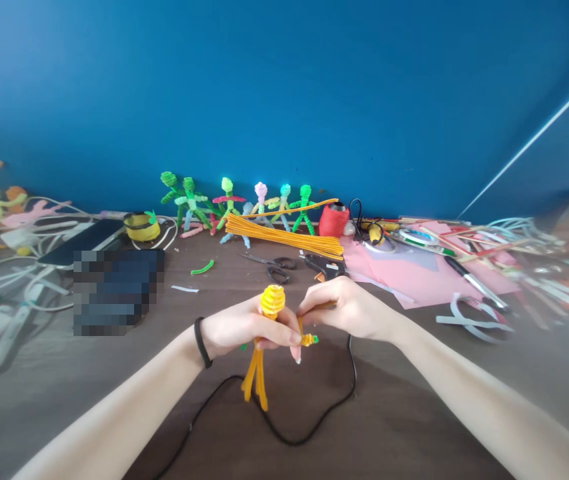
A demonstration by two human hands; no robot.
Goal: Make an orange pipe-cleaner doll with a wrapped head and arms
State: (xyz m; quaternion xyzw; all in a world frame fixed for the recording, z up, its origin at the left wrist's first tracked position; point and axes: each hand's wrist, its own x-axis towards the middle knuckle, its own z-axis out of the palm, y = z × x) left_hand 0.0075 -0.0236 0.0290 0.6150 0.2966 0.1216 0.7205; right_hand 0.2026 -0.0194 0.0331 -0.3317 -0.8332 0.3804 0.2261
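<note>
My left hand [254,327] is closed around a yellow pipe-cleaner figure [273,302]. Its coiled round head sticks up above my fingers, and loose yellow strands hang down below them. A short wrapped arm with a green tip pokes out to the right. My right hand [341,308] pinches a yellow pipe cleaner [325,305] beside that arm; part of the strand is hidden by my fingers. Just beyond my hands lie black-handled scissors [279,267] and a black glue gun [325,267].
A bundle of orange-yellow pipe cleaners [284,237] lies behind, before several finished figures [227,200] along the blue wall. A red spool [334,220] and pink paper [404,273] are at right, a dark blurred-out device [121,290] at left. A black cable [309,437] curves below my hands.
</note>
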